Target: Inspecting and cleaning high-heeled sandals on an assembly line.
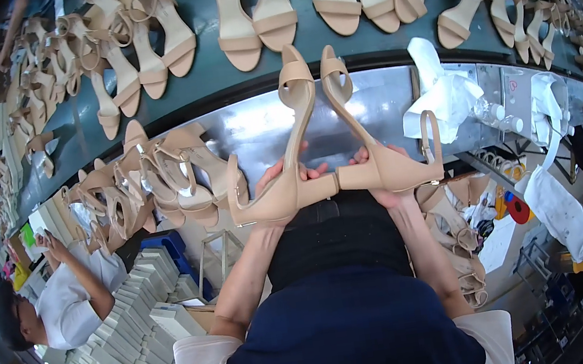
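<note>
Two beige heeled sandals are held up side by side in front of my body, toes pointing away and block heels meeting in the middle. My left hand (276,174) is closed round the heel part of the left sandal (273,200); some fingers are hidden behind it. In the same way my right hand (386,197) grips the right sandal (399,170), with fingertips showing beside its sole. Ankle straps with small buckles stick out at the outer sides. Beneath the toes lies a shiny metal worktop (243,126).
Beyond the worktop, a dark green conveyor (210,67) carries rows of beige sandals. More sandals (185,181) crowd the left. White crumpled paper (442,92) lies right of my hands. Stacked white boxes (133,350) and a seated person (75,299) are at lower left.
</note>
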